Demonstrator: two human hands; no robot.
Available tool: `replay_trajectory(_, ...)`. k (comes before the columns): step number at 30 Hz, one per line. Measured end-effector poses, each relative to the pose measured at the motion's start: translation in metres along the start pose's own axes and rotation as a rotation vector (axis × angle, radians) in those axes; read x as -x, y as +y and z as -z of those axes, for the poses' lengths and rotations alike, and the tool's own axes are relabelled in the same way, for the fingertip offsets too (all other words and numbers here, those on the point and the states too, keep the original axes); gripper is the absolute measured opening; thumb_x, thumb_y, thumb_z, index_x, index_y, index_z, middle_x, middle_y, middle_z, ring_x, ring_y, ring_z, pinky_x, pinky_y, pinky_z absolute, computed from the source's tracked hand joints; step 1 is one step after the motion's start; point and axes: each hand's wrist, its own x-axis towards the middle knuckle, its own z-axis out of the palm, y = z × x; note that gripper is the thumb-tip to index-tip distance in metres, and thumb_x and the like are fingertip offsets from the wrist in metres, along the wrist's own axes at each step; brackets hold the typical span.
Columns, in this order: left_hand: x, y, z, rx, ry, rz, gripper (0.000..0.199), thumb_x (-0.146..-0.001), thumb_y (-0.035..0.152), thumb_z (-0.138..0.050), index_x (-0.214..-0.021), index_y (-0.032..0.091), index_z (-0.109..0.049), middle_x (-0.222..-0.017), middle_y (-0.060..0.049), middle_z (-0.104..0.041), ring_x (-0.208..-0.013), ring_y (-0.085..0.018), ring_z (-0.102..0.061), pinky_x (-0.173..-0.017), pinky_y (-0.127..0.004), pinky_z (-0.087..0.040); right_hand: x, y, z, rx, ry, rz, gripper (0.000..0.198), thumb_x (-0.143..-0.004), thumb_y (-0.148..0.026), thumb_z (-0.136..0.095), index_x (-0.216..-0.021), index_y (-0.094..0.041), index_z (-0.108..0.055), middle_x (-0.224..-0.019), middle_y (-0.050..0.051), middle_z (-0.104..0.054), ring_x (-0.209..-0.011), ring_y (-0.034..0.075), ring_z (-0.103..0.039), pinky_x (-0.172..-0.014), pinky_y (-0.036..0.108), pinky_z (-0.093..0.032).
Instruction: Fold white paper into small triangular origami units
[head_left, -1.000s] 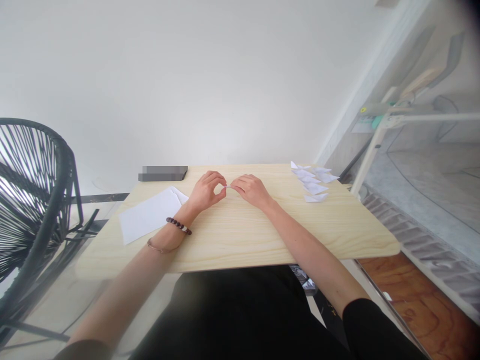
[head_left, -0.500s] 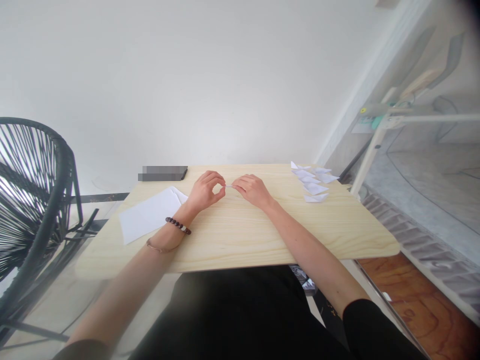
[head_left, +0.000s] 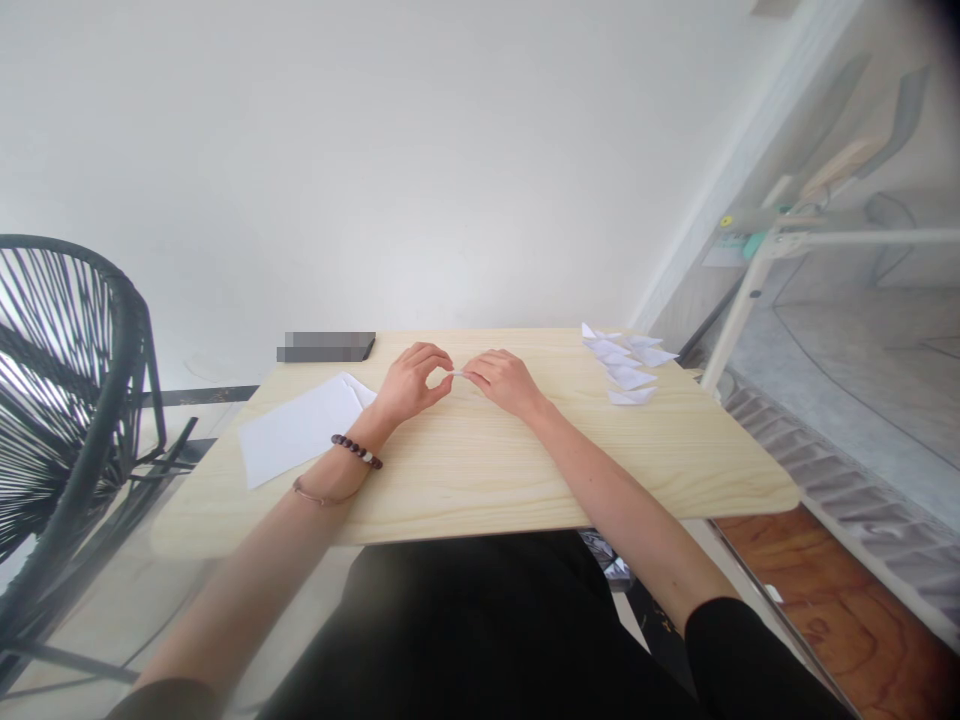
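Between my hands is a small folded piece of white paper (head_left: pixel 458 373), seen almost edge-on. My left hand (head_left: pixel 412 382) pinches its left end between thumb and fingertips. My right hand (head_left: pixel 506 380) grips the other end, its fingers covering most of that side. Both hands are over the middle of the wooden table (head_left: pixel 465 480). Flat white paper sheets (head_left: pixel 300 435) lie to the left, partly behind my left forearm. Several folded white paper boats (head_left: pixel 631 378) stand grouped at the table's right rear.
At the back left of the table lies a dark flat object (head_left: pixel 326 347), blurred out by pixels. A black corded chair (head_left: pixel 124 310) stands left of the table. On the right rises a white metal frame (head_left: pixel 739 310). A white wall (head_left: pixel 450 170) borders the rear edge.
My left fingertips have shifted very slightly to the right along the folded paper. My right hand, the sheets and the paper boats look unmoved.
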Motion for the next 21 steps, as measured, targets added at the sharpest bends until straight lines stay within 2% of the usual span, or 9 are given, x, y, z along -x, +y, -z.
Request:
replay_trajectory(8,-0.0003,0.0,0.0007,-0.014,0.017,0.007,0.009,-0.074,0.018,-0.05,-0.081,0.019,-0.056,-0.089,-0.005,-0.06,-0.088,-0.018,-0.052,-0.079,-0.034,-0.04,0.0026,0.0028,-0.0007,-0.07,0.029,-0.102,0.024,-0.084,-0.034,-0.041,-0.088,-0.019,-0.06,-0.086,0.004,-0.064,-0.082,0.015,-0.054,-0.074,0.026,-0.037)
replay_trajectory(15,-0.001,0.0012,-0.0018,0.0,-0.018,-0.034,0.009,-0.075,0.018,-0.05,-0.082,0.019,-0.056,-0.088,-0.005,-0.06,-0.088,-0.018,-0.052,-0.078,-0.034,-0.04,0.0002,-0.0026,-0.0006,-0.063,-0.007,-0.046,0.027,-0.085,-0.034,-0.039,-0.084,-0.019,-0.061,-0.084,0.005,-0.064,-0.082,0.014,-0.054,-0.077,0.027,-0.037)
replay_trajectory(21,-0.0011,0.0008,-0.0017,-0.015,-0.02,-0.027,0.009,-0.074,0.017,-0.05,-0.081,0.019,-0.056,-0.088,-0.005,-0.06,-0.087,-0.017,-0.052,-0.078,-0.034,-0.04,0.0019,-0.0004,-0.0023,-0.093,-0.003,-0.111,0.023,-0.083,-0.034,-0.043,-0.085,-0.02,-0.061,-0.085,0.004,-0.064,-0.082,0.014,-0.055,-0.073,0.025,-0.038)
